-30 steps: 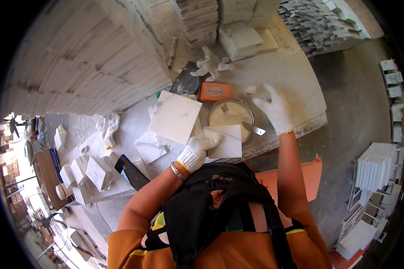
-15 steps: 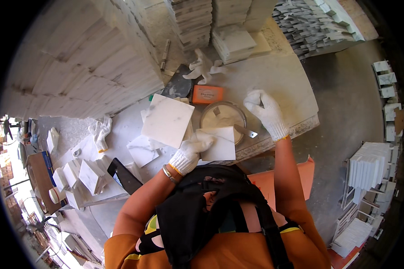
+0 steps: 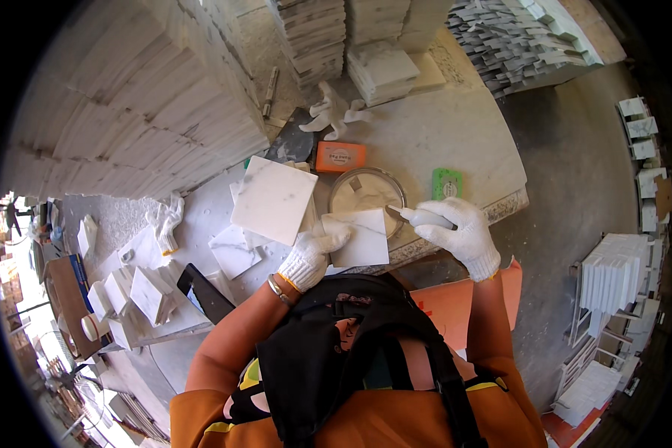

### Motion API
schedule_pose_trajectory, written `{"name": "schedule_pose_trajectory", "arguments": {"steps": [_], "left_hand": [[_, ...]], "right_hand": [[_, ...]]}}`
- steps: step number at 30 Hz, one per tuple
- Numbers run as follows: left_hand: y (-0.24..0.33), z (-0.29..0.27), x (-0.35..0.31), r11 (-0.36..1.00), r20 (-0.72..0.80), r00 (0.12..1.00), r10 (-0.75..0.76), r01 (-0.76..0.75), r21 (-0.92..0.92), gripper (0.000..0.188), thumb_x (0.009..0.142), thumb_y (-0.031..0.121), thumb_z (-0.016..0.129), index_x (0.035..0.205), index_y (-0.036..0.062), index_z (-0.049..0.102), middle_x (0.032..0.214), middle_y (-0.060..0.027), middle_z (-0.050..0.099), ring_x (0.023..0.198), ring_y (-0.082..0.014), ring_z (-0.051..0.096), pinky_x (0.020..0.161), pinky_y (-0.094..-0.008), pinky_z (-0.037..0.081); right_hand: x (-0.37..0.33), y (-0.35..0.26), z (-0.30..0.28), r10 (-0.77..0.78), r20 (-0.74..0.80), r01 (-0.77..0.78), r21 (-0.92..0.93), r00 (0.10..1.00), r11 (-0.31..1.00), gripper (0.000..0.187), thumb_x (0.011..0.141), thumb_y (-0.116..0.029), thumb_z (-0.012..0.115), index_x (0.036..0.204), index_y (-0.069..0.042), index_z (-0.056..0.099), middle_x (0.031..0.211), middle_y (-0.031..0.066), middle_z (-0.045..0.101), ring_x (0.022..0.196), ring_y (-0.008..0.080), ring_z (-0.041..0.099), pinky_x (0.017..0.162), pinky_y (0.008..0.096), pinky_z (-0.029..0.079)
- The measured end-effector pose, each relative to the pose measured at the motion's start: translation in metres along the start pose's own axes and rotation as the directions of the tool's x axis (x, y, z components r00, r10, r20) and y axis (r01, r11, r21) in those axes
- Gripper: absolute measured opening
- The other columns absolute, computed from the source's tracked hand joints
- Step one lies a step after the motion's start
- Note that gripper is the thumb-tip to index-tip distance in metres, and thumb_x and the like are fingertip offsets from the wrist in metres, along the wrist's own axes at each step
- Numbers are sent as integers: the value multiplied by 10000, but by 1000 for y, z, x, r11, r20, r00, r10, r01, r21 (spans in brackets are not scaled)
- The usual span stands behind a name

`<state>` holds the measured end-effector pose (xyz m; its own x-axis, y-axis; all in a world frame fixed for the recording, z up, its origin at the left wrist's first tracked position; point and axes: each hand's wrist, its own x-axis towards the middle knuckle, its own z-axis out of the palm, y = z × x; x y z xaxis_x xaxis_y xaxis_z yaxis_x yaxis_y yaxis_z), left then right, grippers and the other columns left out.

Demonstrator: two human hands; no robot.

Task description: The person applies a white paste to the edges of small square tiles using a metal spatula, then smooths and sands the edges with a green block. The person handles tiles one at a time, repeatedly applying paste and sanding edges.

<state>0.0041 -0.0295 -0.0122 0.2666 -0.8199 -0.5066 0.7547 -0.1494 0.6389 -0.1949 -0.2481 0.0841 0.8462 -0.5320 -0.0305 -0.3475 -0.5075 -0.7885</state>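
Observation:
My left hand [image 3: 311, 252], in a white knit glove, is closed on the left edge of a small white marble tile [image 3: 366, 240] at the bench's front edge. My gloved right hand [image 3: 461, 230] pinches the end of a flat metal scraper [image 3: 397, 213], its other end over the rim of a round dish [image 3: 337, 210] of pale powder or paste. The fingers hide most of the scraper. Just beyond this hand lies a green hand pad [image 3: 447, 184]. A larger square marble tile [image 3: 274, 199] rests on other tiles beside my left hand.
An orange pad [image 3: 340, 157] sits behind the dish, near a loose white glove [image 3: 332, 112]. Tall marble tile stacks [image 3: 134, 104] wall the left and back. A phone [image 3: 204, 293] leans among tiles at left; another glove [image 3: 166, 224] lies beyond it. The bench edge [image 3: 493, 212] borders the floor.
My right hand has come toward me and taken hold of the scraper at the dish's rim. The green pad, hidden before, now shows. My left hand stays on the small tile.

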Motion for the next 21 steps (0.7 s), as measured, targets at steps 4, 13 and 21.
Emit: {"name": "schedule_pose_trajectory", "arguments": {"steps": [4,13,21], "left_hand": [[5,5,-3,1000,-9,1000,0,0,29,270,930,214,746,1115,40,653,975,-15,662,885,-147,617,795,-302,489],[3,-5,-1,998,51,997,-64,64,0,287,946,164,733,1173,31,620,1084,-37,661,1035,-158,604,955,-301,454],[1,-5,0,999,43,998,-46,46,4,273,955,175,731,1163,31,629,1060,-32,666,1024,-151,605,942,-297,457]], "right_hand": [[0,-1,4,-107,-50,100,-130,993,986,342,789,-271,832,1094,-131,770,910,99,716,814,282,683,724,378,544],[2,-8,7,-127,-45,118,-169,991,979,315,780,-277,833,1062,-146,783,894,88,720,810,284,682,716,388,545],[4,-12,7,-128,-30,119,-195,991,973,318,780,-290,832,1055,-138,783,896,92,722,811,292,680,719,393,545]]}}
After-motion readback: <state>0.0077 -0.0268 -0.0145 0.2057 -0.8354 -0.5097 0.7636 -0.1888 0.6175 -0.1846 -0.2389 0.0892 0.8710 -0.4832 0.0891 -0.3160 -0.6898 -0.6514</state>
